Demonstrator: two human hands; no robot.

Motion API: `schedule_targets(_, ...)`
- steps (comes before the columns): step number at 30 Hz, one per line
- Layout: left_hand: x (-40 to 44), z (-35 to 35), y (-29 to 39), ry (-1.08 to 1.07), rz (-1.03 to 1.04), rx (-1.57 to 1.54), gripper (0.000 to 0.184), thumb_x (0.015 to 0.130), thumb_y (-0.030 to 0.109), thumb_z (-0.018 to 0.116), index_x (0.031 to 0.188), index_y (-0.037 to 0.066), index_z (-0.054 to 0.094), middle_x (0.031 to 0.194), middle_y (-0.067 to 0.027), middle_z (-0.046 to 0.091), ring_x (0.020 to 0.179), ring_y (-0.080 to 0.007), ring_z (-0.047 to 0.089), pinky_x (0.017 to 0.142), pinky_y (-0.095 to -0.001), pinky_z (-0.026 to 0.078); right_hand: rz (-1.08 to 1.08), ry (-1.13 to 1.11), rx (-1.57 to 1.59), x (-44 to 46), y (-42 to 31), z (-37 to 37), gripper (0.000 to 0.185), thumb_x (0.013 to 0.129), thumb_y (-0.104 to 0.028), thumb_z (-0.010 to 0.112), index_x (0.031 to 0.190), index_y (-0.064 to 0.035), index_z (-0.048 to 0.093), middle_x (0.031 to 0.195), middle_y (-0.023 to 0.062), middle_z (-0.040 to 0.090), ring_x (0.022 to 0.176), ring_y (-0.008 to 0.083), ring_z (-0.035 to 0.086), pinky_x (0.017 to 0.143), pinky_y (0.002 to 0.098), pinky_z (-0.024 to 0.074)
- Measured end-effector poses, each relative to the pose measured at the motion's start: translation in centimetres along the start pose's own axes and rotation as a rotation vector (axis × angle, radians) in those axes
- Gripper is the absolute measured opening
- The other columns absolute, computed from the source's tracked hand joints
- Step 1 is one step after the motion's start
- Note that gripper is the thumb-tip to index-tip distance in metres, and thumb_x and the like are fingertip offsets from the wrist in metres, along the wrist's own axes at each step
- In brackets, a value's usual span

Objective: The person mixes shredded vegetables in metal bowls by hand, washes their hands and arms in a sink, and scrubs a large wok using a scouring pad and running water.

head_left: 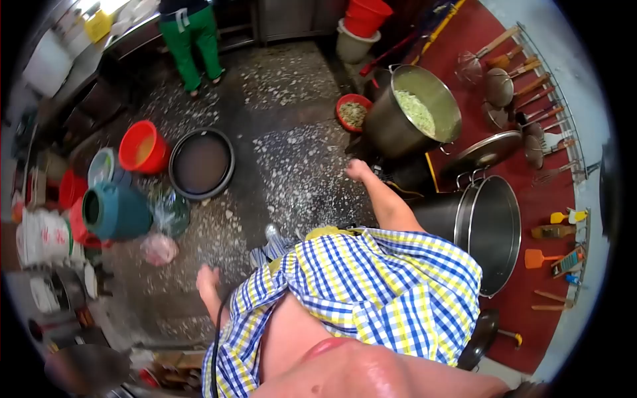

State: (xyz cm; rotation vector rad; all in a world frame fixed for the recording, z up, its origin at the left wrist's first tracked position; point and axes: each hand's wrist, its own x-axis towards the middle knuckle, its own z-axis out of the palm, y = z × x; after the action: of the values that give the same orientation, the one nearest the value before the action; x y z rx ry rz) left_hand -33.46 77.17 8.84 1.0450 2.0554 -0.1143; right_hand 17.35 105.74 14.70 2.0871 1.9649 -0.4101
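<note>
My left hand (208, 276) hangs low beside my body, its fingers loosely curled, with nothing seen in it. Further forward is my right hand (358, 170), closed into a fist, close to the front of the stove. Nothing shows in that hand either. Ahead of it stands a tall steel stockpot (385, 123) with pale green shredded food (415, 113) inside. Beside the pot is a red basin (340, 114) of chopped pale food. A pot lid (488, 151) leans behind, and a second large steel pot (494, 232) is to my right.
Across the wet speckled floor (292, 159), a person in green trousers (192, 46) stands at a counter. At left are a black tub (229, 162) of dark liquid, a red bucket (159, 154) and a teal barrel (123, 212). Strainers (499, 87) and other utensils hang on the right wall.
</note>
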Motion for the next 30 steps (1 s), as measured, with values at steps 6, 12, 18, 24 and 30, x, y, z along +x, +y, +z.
schedule_targets(6,0.8,-7.2,13.8,0.323,0.737,-0.167,0.037,0.077,0.021,0.055,0.110,0.005,0.048,0.101,-0.0176,0.055,0.094,-0.0331,0.052,0.079,-0.0405,0.042,0.549,-0.165,0.293,-12.2,12.7,1.4,0.022,0.071,-0.018,0.056,0.054,-0.0042,0.055,0.051,0.0073,0.053,0.042,0.0193,0.053,0.038,0.0324,0.0396)
schedule_targets(12,3.0,-10.9,23.3,0.280,1.104,-0.172,0.034,0.077,0.018,0.055,0.108,0.007,0.050,0.099,-0.0159,0.057,0.092,-0.0331,0.053,0.078,-0.0391,0.043,0.868,-0.400,0.803,-15.3,11.7,5.7,0.019,0.080,-0.026,0.053,0.073,-0.0098,0.060,0.068,0.0023,0.064,0.056,0.0129,0.060,0.050,0.0314,0.0459)
schedule_targets(18,5.9,-6.5,13.3,0.050,0.780,0.079,0.038,0.076,0.023,0.056,0.111,0.008,0.049,0.103,-0.0152,0.056,0.097,-0.0317,0.052,0.081,-0.0394,0.043,0.288,-0.266,0.519,-5.7,0.5,7.0,0.031,0.076,-0.019,0.054,0.049,-0.0059,0.054,0.044,0.0063,0.050,0.036,0.0167,0.048,0.037,0.0321,0.0373)
schedule_targets(24,5.0,-6.7,1.8,-0.036,0.346,0.034,0.040,0.073,0.031,0.057,0.106,0.007,0.055,0.098,-0.0169,0.059,0.093,-0.0312,0.056,0.079,-0.0394,0.044,0.042,-0.395,1.390,0.5,-15.0,-0.7,0.016,0.084,-0.019,0.053,0.090,-0.0048,0.053,0.068,0.0067,0.055,0.057,0.0152,0.055,0.046,0.0296,0.0449)
schedule_targets(30,9.3,-8.7,6.9,0.258,0.588,-0.059,0.026,0.076,0.017,0.056,0.099,0.005,0.054,0.093,-0.0147,0.060,0.089,-0.0317,0.055,0.075,-0.0414,0.044,0.051,-0.370,1.638,1.9,-14.9,-5.1,0.021,0.084,-0.023,0.053,0.095,-0.0060,0.053,0.086,0.0078,0.058,0.075,0.0194,0.058,0.070,0.0341,0.0505)
